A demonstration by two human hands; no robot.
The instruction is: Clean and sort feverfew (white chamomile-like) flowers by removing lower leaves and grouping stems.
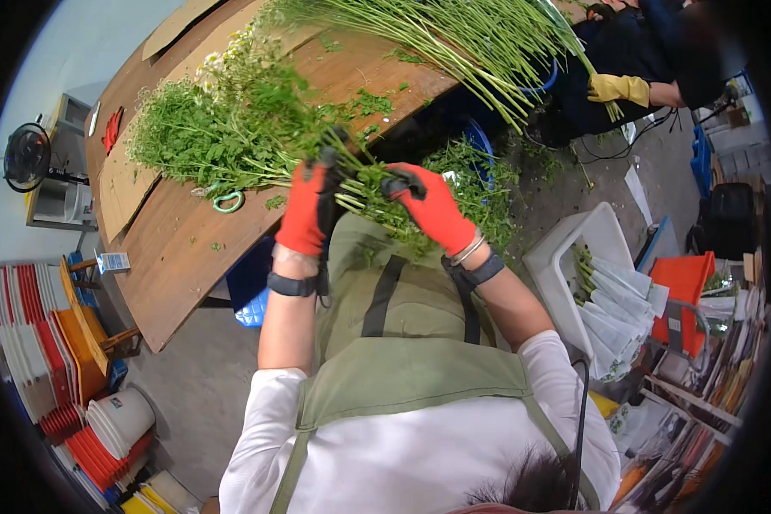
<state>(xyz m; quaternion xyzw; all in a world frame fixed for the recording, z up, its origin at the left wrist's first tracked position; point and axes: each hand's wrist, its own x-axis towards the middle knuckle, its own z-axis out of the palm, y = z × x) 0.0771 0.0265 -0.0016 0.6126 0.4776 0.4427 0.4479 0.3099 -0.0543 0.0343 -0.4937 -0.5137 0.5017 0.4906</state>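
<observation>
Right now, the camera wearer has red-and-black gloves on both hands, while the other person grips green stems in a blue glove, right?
Not quite: the head view shows that the other person's glove is yellow, not blue. It does grip green stems, and the wearer's left hand and right hand are both in red-and-black gloves.

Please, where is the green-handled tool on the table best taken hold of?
Probably by its green loop, from the near side of the table: the loop lies exposed on the wood, whereas the plant stems crowd its far side.
</observation>
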